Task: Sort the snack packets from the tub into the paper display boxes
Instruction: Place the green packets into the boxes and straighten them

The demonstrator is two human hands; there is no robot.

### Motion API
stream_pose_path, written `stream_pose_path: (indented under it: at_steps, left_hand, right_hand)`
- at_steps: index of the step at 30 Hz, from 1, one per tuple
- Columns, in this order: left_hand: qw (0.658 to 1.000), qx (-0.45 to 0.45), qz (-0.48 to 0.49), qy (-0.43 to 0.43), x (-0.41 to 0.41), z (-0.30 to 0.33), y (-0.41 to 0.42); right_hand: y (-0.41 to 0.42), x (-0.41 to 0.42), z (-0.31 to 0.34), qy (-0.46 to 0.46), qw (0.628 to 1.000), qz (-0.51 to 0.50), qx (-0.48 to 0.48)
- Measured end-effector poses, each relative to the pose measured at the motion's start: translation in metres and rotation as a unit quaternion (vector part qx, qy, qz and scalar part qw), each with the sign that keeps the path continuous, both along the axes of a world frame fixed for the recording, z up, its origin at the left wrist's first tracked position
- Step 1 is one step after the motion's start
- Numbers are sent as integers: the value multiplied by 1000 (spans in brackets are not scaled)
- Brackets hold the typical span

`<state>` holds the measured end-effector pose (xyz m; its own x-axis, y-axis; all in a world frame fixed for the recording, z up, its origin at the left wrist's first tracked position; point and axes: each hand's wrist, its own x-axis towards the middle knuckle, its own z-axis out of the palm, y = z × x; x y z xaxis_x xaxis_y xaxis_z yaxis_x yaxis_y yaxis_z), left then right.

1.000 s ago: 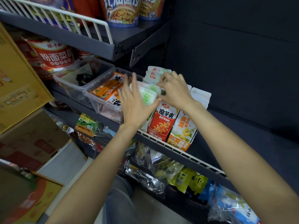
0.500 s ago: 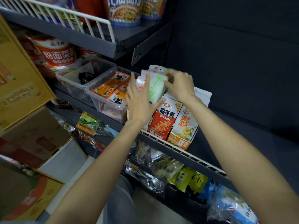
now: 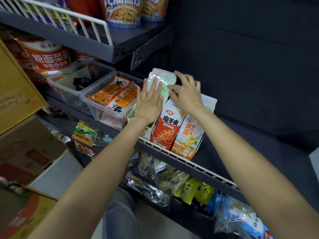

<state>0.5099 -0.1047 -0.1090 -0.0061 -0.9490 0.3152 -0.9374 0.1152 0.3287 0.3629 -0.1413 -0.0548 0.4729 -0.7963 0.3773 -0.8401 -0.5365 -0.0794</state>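
Observation:
A stack of white-and-green snack packets (image 3: pixel 164 78) stands upright in a white paper display box (image 3: pixel 132 115) on the middle shelf. My left hand (image 3: pixel 150 102) presses flat against the front of the stack, fingers straight. My right hand (image 3: pixel 187 92) rests on the stack's right side with fingers spread. Just right stand a red display box (image 3: pixel 166 128) and an orange-and-white display box (image 3: pixel 189 135). A clear plastic tub (image 3: pixel 103 111) of orange packets (image 3: pixel 112 94) sits left of my left hand.
A second clear tub (image 3: pixel 69 88) holds dark items further left. A white wire rail (image 3: pixel 189 163) edges the shelf. Noodle cups (image 3: pixel 124 11) stand on the shelf above. Loose bags (image 3: pixel 172 180) fill the lower shelf. Cardboard cartons (image 3: pixel 25 149) sit at left.
The white-and-green packets have gone from tilted and loose to upright in a tight stack. My left hand slid up flat against them; my right hand moved from the top to the side.

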Motion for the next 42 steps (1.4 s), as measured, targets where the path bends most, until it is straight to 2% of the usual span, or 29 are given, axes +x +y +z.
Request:
stream_pose_path:
  at_steps: [3,5,7,10,13,17,20,24,28,33,37,42]
  left_hand:
    - [991,-48,-29,125,7,6,13]
    - [983,-85,-6,165,13,11,26]
    - [987,-113,30,115,20,12,39]
    - [989,-138,40,-26,31,6,52]
    - [990,-72,42,-113,30,5,53]
    - [974,13,79,-213,21,6,43]
    - [974,25,82,-210,24,7,43]
    - [989,-56,27,-137,32,6,52]
    - [980,-163,-32,-113,43,3,76]
    - [970,-83,-87,-211,57,-3,91]
    - [958,-115,-104,-239,58,-4,85]
    - [959,-127,-98,-235,68,-14,90]
  right_hand:
    - [-3,-1,4,-47,999,-1,23]
    - [-6,-1,9,-83,997,-4,9]
    - [-8,0,15,-95,995,-3,17]
    - [-9,3,18,-92,995,-3,23]
    - [-9,7,17,-91,995,-14,35]
    - [-2,10,14,-110,993,-9,46]
    - [13,11,7,-113,993,23,-22]
    - [28,19,3,-24,991,95,-94]
    - [35,25,0,72,983,152,-79]
    - [44,31,-4,146,965,186,-110]
    - [47,43,-13,244,938,231,-90]
    - [41,49,-11,201,969,141,-24]
